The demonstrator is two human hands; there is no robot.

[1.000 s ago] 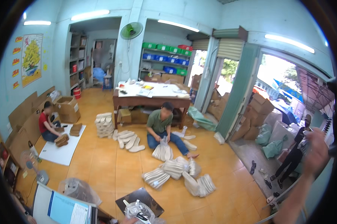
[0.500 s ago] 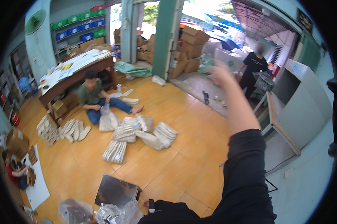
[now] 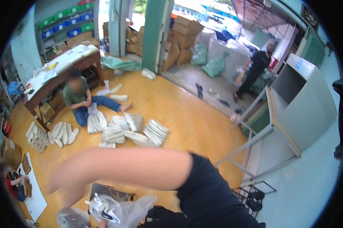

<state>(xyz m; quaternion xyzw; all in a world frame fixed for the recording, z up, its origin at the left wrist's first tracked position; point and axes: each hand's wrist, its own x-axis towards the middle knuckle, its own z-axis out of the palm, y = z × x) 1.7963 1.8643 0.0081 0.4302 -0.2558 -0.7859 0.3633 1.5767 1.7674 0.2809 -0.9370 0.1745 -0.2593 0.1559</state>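
Note:
My right arm reaches across the view from the lower right, and my right hand (image 3: 66,182) is at the left, smeared by motion. Its fingers cannot be made out. Below it, a crumpled clear plastic bag (image 3: 135,209) with a dark and white thing in it lies against a dark stool or box top (image 3: 109,193). A small patch of skin, seemingly my left hand (image 3: 103,223), shows at the lower edge beside the bag; its fingers are mostly hidden. Another clear plastic bag (image 3: 73,218) sits to its left.
A person (image 3: 78,97) sits on the floor by bundled pale insoles (image 3: 114,133) and a long table (image 3: 65,64). Another person (image 3: 15,182) handles brown pieces by a white sheet (image 3: 36,201). A third (image 3: 257,68) stands near a grey cabinet (image 3: 308,91) on a metal frame.
My right arm has swung from raised at the upper right down and across to the left. The view has shifted, and the clear bag now spreads wider. The standing person has turned and bent.

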